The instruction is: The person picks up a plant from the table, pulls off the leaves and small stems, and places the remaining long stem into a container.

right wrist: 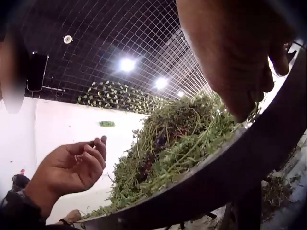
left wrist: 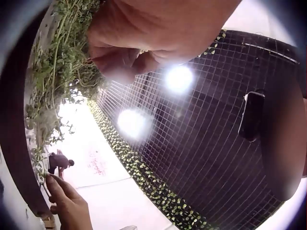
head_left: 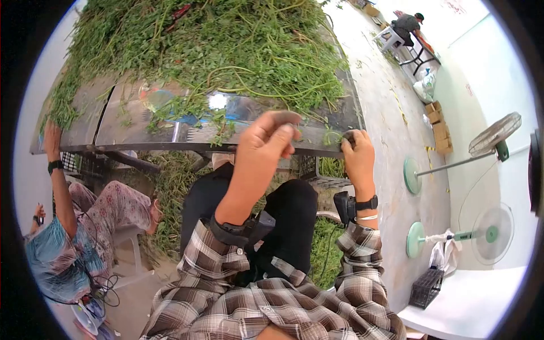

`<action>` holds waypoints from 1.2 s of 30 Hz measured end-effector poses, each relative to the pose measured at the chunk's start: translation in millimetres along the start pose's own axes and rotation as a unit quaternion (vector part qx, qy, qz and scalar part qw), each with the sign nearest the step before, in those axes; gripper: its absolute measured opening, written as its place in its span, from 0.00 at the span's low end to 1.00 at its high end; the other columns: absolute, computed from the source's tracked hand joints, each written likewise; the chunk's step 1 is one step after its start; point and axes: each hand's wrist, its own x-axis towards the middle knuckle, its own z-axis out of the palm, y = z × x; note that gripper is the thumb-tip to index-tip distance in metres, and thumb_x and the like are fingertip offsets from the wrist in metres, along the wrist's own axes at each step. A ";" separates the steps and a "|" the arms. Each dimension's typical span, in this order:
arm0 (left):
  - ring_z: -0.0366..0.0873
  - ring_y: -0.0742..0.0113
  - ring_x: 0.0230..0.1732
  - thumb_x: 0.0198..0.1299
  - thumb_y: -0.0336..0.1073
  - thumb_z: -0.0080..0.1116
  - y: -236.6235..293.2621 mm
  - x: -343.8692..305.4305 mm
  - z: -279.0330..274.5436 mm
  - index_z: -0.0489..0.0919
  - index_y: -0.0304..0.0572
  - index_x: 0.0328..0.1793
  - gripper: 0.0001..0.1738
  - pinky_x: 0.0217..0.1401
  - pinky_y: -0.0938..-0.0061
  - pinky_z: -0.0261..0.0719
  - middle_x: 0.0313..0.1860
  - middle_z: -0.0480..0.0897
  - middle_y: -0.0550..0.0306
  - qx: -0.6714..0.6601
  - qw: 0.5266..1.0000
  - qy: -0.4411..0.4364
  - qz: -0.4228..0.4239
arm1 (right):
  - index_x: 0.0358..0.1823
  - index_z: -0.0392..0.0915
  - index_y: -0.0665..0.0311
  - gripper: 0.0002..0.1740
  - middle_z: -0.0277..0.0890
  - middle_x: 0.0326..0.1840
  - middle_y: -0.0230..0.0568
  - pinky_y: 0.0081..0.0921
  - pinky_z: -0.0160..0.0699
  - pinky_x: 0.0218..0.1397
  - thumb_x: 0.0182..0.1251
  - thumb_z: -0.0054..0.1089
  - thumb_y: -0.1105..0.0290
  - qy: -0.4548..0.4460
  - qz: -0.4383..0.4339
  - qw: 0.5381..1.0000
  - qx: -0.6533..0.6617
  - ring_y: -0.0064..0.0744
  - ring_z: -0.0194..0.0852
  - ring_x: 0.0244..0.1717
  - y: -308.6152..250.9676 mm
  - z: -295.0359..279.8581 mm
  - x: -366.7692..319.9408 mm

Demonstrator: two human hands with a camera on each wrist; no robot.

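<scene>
Over the near edge of the table, my left hand (head_left: 263, 141) is raised with its fingers loosely bent and the thumb near the forefinger. In the right wrist view nothing shows in that left hand (right wrist: 72, 167). My right hand (head_left: 358, 158) is at the table's front right corner, its thumb and fingers pinching a small green sprig (head_left: 331, 136); the pinch itself is partly hidden behind the fingers. Beyond both hands lies a large heap of leafy green stems (head_left: 243, 56), with loose stems trailing toward the near edge.
The dark table (head_left: 317, 136) has a red-handled tool (head_left: 180, 12) lying on the heap. Another person's hand (head_left: 52, 136) touches greens at the left. Below are a crate (head_left: 326, 181) and more greens (head_left: 328, 255). Fans (head_left: 413, 175) stand at the right; another person (head_left: 407, 25) sits farther off.
</scene>
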 end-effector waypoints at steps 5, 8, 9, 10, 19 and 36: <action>0.69 0.81 0.29 0.61 0.30 0.51 -25.8 1.2 8.8 0.74 0.37 0.52 0.13 0.31 0.84 0.69 0.37 0.76 0.62 0.003 0.999 -0.036 -0.015 | 0.35 0.72 0.68 0.05 0.71 0.24 0.36 0.22 0.66 0.31 0.60 0.53 0.73 0.030 0.033 0.981 0.189 0.23 0.65 0.26 -23.2 -8.3 3.1; 0.71 0.79 0.34 0.59 0.30 0.54 -36.1 1.8 18.2 0.68 0.37 0.59 0.21 0.36 0.83 0.72 0.38 0.72 0.64 0.016 0.999 -0.043 -0.002 | 0.37 0.72 0.67 0.05 0.70 0.26 0.32 0.19 0.66 0.31 0.60 0.54 0.75 -0.020 0.080 0.954 0.287 0.19 0.65 0.28 -63.6 -24.1 -3.7; 0.71 0.76 0.36 0.58 0.30 0.54 -42.6 3.7 24.0 0.68 0.35 0.59 0.22 0.36 0.81 0.71 0.42 0.71 0.59 0.055 0.996 -0.001 0.065 | 0.39 0.72 0.67 0.06 0.68 0.27 0.29 0.17 0.64 0.31 0.60 0.54 0.75 -0.016 0.051 0.951 0.303 0.17 0.63 0.29 -72.1 -21.1 -8.5; 0.70 0.73 0.39 0.57 0.30 0.55 -47.7 4.4 26.1 0.67 0.33 0.59 0.23 0.36 0.80 0.71 0.45 0.70 0.55 0.094 0.986 0.040 0.131 | 0.39 0.72 0.67 0.06 0.68 0.27 0.29 0.17 0.64 0.31 0.60 0.54 0.75 -0.022 0.048 0.951 0.304 0.17 0.63 0.29 -79.8 -19.4 -13.2; 0.73 0.76 0.45 0.67 0.38 0.44 -23.1 4.9 8.2 0.72 0.36 0.55 0.17 0.48 0.79 0.72 0.43 0.77 0.60 -0.126 0.991 0.026 0.041 | 0.42 0.72 0.67 0.09 0.70 0.26 0.30 0.17 0.64 0.27 0.60 0.54 0.76 -0.104 0.011 0.937 0.334 0.17 0.61 0.24 -124.4 -6.2 -21.8; 0.58 0.80 0.21 0.58 0.24 0.45 50.0 -5.0 -68.4 0.69 0.38 0.42 0.06 0.22 0.82 0.56 0.21 0.63 0.67 -0.308 0.884 0.266 0.230 | 0.47 0.74 0.64 0.17 0.75 0.39 0.51 0.34 0.72 0.42 0.53 0.51 0.76 -0.277 -0.289 0.891 0.214 0.48 0.74 0.38 -176.2 59.3 45.1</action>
